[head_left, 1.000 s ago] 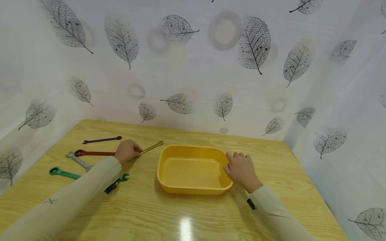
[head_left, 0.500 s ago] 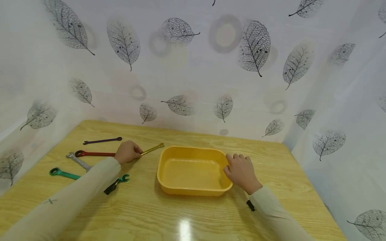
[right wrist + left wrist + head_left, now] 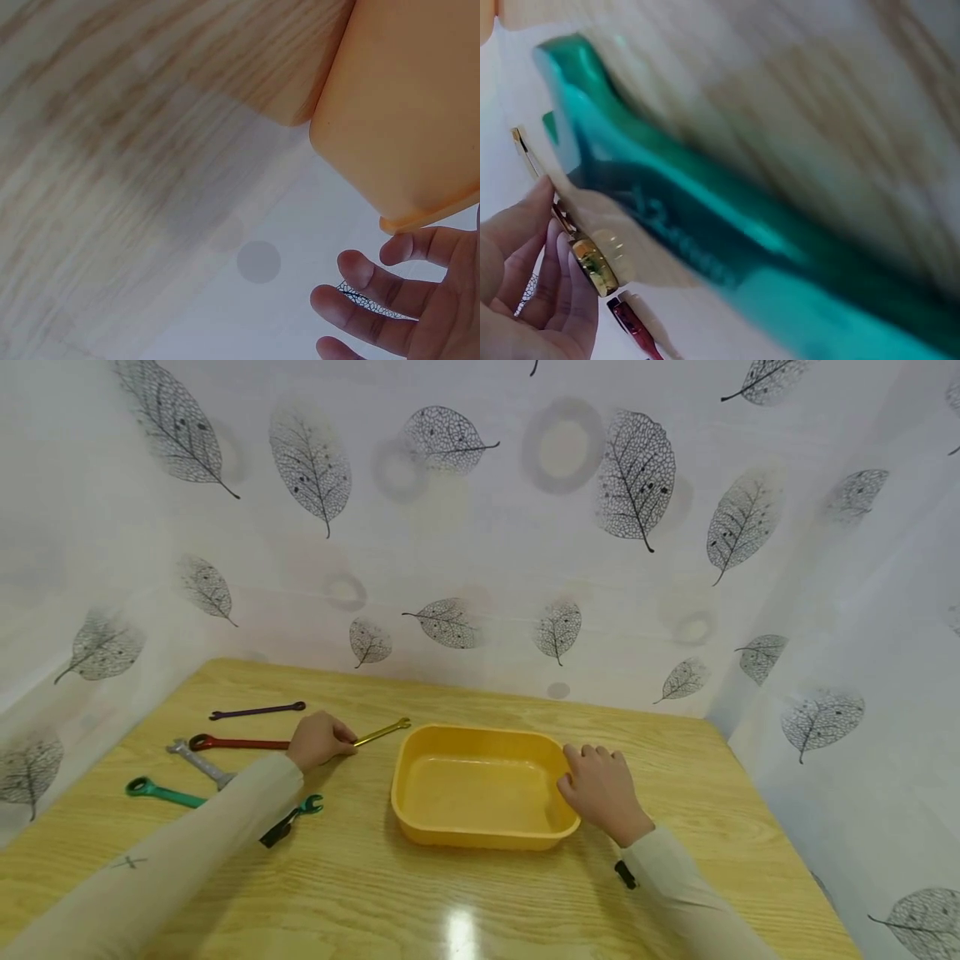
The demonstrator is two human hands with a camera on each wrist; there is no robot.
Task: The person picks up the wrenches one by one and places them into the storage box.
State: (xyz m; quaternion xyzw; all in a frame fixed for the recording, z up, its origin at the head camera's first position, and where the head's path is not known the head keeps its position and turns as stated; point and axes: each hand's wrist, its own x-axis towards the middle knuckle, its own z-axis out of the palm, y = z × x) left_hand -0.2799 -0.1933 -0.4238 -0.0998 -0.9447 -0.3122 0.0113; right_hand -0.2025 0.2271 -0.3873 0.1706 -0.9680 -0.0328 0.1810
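Note:
Thumb and fingers of my left hand (image 3: pixel 321 742) pinch a gold combination wrench (image 3: pixel 384 731) by its shaft, left of the yellow plastic basin (image 3: pixel 487 841). In the left wrist view, its ring end (image 3: pixel 594 268) shows below the fingers, the other end above them. My right hand (image 3: pixel 602 787) holds the basin's right rim, thumb toward the inside and fingers outside. The right wrist view shows the index finger (image 3: pixel 397 249) at the rim, the other fingers loosely bent. The basin has nothing in it.
Left on the wooden table (image 3: pixel 360 893) lie a purple wrench (image 3: pixel 257 711), a red wrench (image 3: pixel 243 743), a silver wrench (image 3: pixel 199 763) and a green wrench (image 3: pixel 165 793), partly under the left forearm. A leaf-patterned curtain (image 3: pixel 480 552) surrounds the table's back and sides.
The head view has shifted very slightly. Both hands, the gold wrench and the basin stay in place.

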